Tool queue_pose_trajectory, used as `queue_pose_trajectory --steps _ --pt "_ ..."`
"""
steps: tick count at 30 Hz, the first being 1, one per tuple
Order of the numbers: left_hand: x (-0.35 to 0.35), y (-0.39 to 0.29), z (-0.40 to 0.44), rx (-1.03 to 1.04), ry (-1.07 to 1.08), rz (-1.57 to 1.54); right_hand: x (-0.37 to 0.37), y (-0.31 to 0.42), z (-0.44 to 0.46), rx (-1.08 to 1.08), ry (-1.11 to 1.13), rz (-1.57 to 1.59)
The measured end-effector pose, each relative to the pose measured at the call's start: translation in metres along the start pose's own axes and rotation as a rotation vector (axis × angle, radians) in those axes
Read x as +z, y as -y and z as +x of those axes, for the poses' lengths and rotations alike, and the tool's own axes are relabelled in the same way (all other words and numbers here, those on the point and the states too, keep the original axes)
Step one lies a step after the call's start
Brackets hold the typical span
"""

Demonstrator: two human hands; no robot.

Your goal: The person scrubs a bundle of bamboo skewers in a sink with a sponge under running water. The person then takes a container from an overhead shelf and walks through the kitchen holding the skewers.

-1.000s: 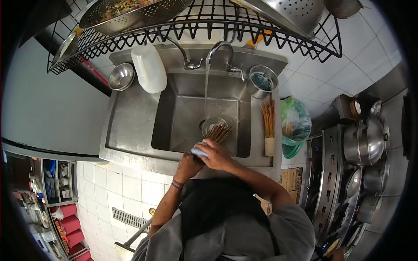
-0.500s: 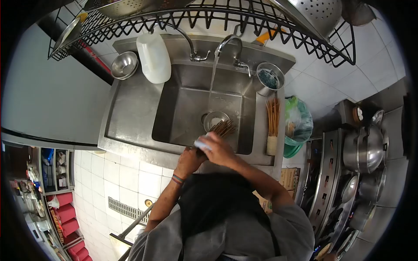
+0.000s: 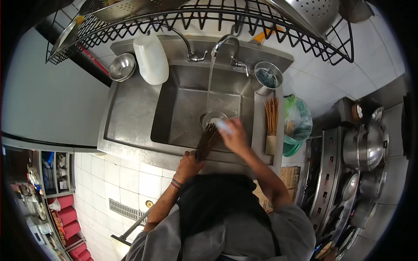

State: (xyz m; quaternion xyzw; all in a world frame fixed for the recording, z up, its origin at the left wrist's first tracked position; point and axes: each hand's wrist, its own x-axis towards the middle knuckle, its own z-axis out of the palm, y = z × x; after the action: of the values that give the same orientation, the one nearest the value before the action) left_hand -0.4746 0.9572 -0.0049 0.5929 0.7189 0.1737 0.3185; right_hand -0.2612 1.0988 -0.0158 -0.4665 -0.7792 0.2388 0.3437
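My left hand (image 3: 190,164) is closed round the lower end of a bundle of thin dark-brown sticks (image 3: 208,141) at the sink's front edge. The sticks fan out over the basin toward a small metal bowl (image 3: 214,116). At their upper ends is my right hand (image 3: 235,138), somewhat blurred, its fingers closed on a small whitish pad (image 3: 224,126); its exact kind I cannot make out. Water runs from the right faucet (image 3: 227,39) down toward the bowl, which the sticks and pad partly hide.
On the right ledge lies another stick bundle (image 3: 271,119) with a pale wrapped base, below a metal pot (image 3: 268,77) holding a dark scrubber-like mass. A white jug (image 3: 151,60) and metal bowls (image 3: 122,67) stand at left. Overhead hangs a black wire rack (image 3: 209,14).
My right hand has slid with the pad from beside my left hand up and right to the sticks' far ends. More of the bundle shows, tilted more upright; my left hand stays near the edge.
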Motion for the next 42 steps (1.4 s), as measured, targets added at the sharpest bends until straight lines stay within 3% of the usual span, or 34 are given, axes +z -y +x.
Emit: queue_pose_trajectory --steps 2,5,7,9,11,13,14,16,19,21,23,25,27,29,32,34,36,40,42 --pt "0.008 0.013 0.004 0.016 0.054 -0.024 0.009 0.044 -0.013 -0.187 0.246 0.201" --pt "0.004 0.015 0.006 0.015 0.079 -0.106 0.034 0.056 -0.031 -0.315 0.310 0.255" --pt "-0.002 0.011 0.004 -0.007 0.066 -0.139 0.039 0.025 -0.014 -0.178 0.356 0.258" --pt "-0.007 0.005 0.005 -0.020 0.048 -0.131 0.036 -0.016 0.005 -0.177 0.265 0.078" --pt "-0.012 0.001 0.006 -0.005 0.055 -0.087 0.027 -0.054 0.015 0.092 0.229 -0.161" --pt "-0.014 0.000 0.010 0.028 0.036 -0.076 0.016 -0.067 0.028 0.120 -0.019 -0.153" --pt "-0.014 0.001 0.009 0.051 0.017 -0.084 0.018 -0.070 0.027 0.059 -0.027 -0.151" --pt "-0.012 0.002 0.004 0.042 0.031 -0.088 -0.002 -0.006 0.023 -0.033 -0.048 -0.142" --pt "-0.012 0.002 0.010 0.005 0.099 -0.071 0.016 0.048 -0.009 -0.116 0.290 0.133" --pt "-0.006 0.011 0.012 0.013 0.122 -0.064 0.035 0.056 -0.031 -0.240 0.277 0.066" --pt "-0.009 0.007 0.007 -0.009 0.079 -0.118 0.045 0.027 -0.018 -0.268 0.281 0.195" --pt "-0.010 0.005 0.004 -0.015 0.052 -0.114 0.039 -0.007 -0.001 -0.227 0.228 0.103" --pt "-0.008 0.002 0.007 -0.001 0.026 -0.060 0.030 -0.050 0.008 0.027 0.284 -0.130" --pt "-0.015 -0.006 0.005 0.010 0.029 -0.034 0.015 -0.068 0.012 0.054 0.046 -0.212" --pt "-0.004 0.000 0.004 0.038 -0.003 -0.001 -0.002 -0.014 0.021 0.009 -0.054 -0.174" --pt "0.006 0.005 0.002 0.048 0.012 0.034 -0.005 0.044 0.009 -0.026 0.196 -0.035" --pt "0.009 0.005 0.004 0.033 0.040 0.069 0.023 0.056 -0.020 -0.135 0.282 0.036" --pt "0.004 0.007 0.001 0.052 0.019 -0.056 0.035 0.017 -0.015 -0.138 0.271 0.015" --pt "0.005 0.010 0.002 0.075 0.012 0.003 0.034 -0.026 -0.004 0.038 0.275 -0.046"
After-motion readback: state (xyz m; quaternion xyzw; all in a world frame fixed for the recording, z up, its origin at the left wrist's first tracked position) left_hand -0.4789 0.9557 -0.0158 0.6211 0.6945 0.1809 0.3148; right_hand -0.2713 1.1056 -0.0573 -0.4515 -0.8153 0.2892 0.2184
